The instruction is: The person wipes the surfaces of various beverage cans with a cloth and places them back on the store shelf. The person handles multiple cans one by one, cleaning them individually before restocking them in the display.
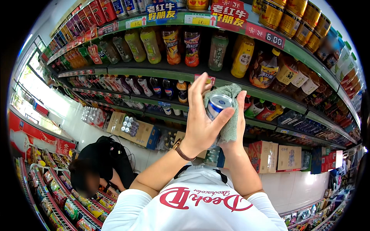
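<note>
A drink can with a silver top and blue-and-white side point(220, 101) is held upright, tilted a little, between my two hands before the shelves. My left hand point(200, 117), with a brown-strapped watch at the wrist, presses round the near left side of the can, its thumb across the front. Round the can's back and right side lies a grey-green cloth point(231, 121). My right hand point(240, 122) holds that cloth against the can from the right, its palm mostly covered by the fabric. The can's lower part is hidden by my left hand.
Bottled drinks point(192, 47) line the green-edged shelf point(173, 70) just beyond my hands. Gold cans point(270, 14) stand on the shelf above. Cardboard boxes point(261, 156) rest on the floor below. At left a person in black point(107, 161) bends by a snack rack point(55, 187).
</note>
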The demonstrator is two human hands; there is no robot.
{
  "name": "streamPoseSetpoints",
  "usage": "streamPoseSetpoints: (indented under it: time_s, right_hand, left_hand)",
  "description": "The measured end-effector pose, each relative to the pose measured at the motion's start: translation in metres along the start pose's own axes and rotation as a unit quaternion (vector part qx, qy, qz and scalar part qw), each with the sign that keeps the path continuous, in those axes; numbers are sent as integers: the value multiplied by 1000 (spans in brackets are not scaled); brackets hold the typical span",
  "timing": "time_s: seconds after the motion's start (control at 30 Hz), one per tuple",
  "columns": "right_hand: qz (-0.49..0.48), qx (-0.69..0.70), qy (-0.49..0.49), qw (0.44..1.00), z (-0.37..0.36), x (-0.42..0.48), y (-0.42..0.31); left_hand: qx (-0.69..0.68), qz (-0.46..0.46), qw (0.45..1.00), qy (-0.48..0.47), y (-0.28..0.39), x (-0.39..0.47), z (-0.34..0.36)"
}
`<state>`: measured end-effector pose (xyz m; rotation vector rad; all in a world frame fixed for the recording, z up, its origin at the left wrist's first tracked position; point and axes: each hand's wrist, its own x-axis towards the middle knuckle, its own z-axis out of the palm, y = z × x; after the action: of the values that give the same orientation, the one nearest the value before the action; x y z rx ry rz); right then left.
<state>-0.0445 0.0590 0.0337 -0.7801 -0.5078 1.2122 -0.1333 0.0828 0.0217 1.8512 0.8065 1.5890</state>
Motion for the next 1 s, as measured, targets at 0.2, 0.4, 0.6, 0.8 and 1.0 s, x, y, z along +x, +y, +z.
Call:
streamPoseSetpoints:
  time_s: [0.2, 0.4, 0.6, 0.8, 1.0]
  right_hand:
    - [32, 105, 60, 992, -20, 3, -9]
    - [-125, -114, -27, 985, -26, 5, 4]
    - [-282, -329, -15, 901, -34, -30, 38]
    - [-45, 21, -113, 992, -40, 5, -24]
    - [-62, -26, -5, 998, -33, 10, -28]
  left_hand:
    - [31, -126, 989, -77, 10, -45, 0]
    - [-214, -284, 926, -127, 1, -40, -5]
    - [-289, -278, 912, -88, -3, -23, -1]
    - [-553, -383, 670, -316, -7, -22, -3]
    - [-114, -140, 981, -64, 12, -32, 32]
